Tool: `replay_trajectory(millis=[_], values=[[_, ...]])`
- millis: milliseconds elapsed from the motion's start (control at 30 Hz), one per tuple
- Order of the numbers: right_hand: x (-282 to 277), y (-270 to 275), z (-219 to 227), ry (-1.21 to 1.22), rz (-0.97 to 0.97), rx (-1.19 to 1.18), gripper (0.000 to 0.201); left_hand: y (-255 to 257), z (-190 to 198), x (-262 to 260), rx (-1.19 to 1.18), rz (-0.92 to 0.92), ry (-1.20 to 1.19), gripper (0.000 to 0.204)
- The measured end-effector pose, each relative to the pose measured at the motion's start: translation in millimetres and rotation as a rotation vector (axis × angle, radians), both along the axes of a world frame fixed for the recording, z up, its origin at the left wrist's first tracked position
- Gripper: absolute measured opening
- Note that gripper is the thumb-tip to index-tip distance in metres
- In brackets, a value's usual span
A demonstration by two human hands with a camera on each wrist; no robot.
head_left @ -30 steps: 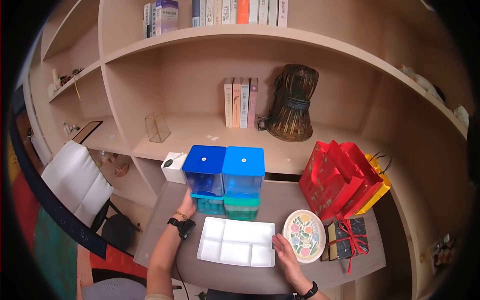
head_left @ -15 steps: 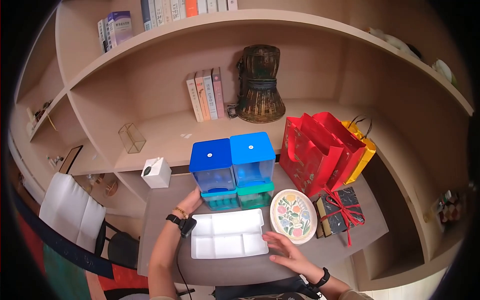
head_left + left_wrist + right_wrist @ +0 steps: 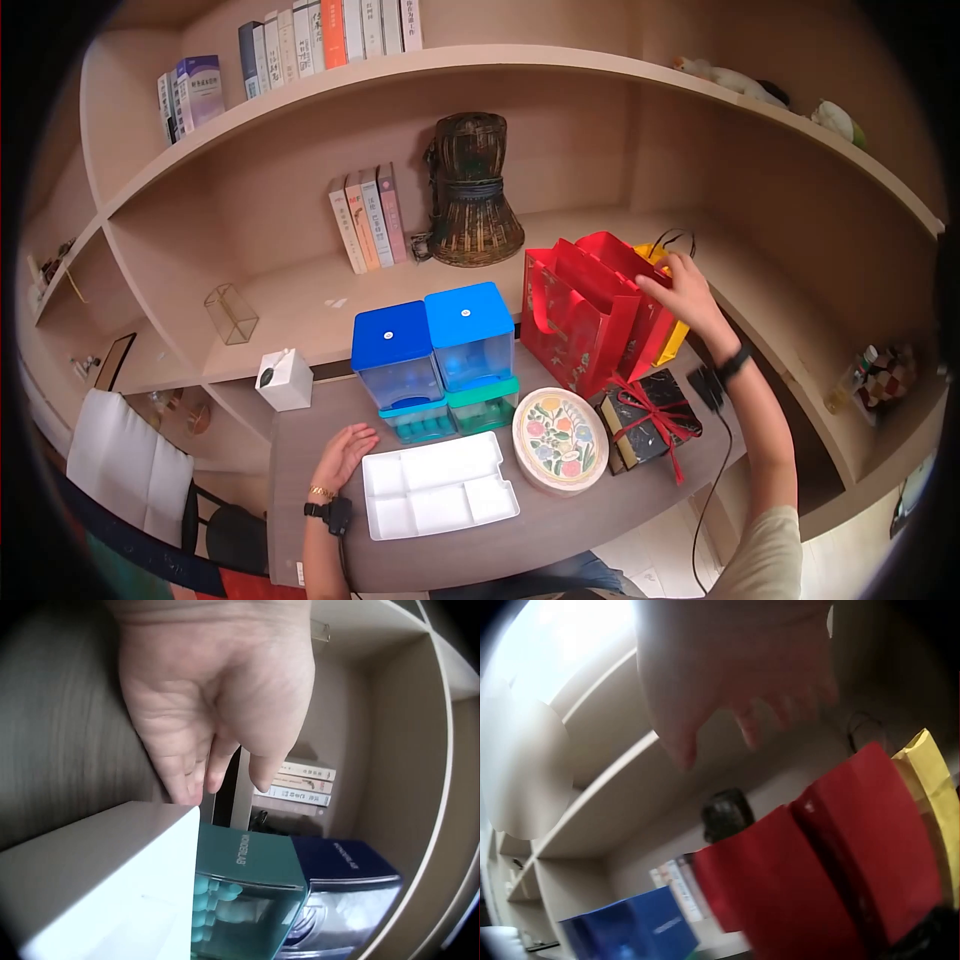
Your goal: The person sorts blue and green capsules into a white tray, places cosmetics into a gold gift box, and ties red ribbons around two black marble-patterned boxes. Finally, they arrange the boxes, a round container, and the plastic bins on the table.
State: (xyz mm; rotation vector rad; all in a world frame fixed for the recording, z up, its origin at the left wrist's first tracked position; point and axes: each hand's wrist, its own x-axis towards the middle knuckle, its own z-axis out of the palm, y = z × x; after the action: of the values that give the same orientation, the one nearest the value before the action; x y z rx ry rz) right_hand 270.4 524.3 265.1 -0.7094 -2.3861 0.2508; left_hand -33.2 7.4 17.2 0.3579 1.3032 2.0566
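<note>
My right hand is raised over two red paper gift bags, its fingers spread near the top of the rear one. Behind them stands a yellow paper bag with dark handles. The right wrist view shows the fingers above the bag rims, holding nothing. My left hand lies relaxed at the table's left, beside a white compartment tray. Just beyond the tray, blue-lidded clear boxes are stacked on green-lidded ones with small green pieces inside.
An oval flower-patterned plate sits right of the tray, next to a black marbled box tied with red ribbon. A white cube stands at the table's back left. Behind are shelves with books and a woven basket.
My right hand has risen from beside the tray to above the red bags. My left hand has drawn back from the stacked boxes. The head view has turned right.
</note>
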Motion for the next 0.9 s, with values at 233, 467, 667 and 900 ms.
replay_trajectory(millis=[233, 467, 667, 900], values=[[-56, 68, 4, -0.345, 0.170, -0.667, 0.091, -6, -9, 3, 0.138, 0.128, -0.069, 0.031], [-82, 36, 1, -0.703, -0.099, -0.154, 0.105, -3, -9, 8, 0.088, 0.131, 0.008, 0.028], [-70, 71, -5, -0.564, -0.108, -0.423, 0.083, -3, -11, 10, 0.072, 0.151, 0.056, 0.026], [-69, 76, -5, -0.457, -0.035, -0.524, 0.049, 1, -14, 8, 0.027, 0.158, 0.117, 0.025]])
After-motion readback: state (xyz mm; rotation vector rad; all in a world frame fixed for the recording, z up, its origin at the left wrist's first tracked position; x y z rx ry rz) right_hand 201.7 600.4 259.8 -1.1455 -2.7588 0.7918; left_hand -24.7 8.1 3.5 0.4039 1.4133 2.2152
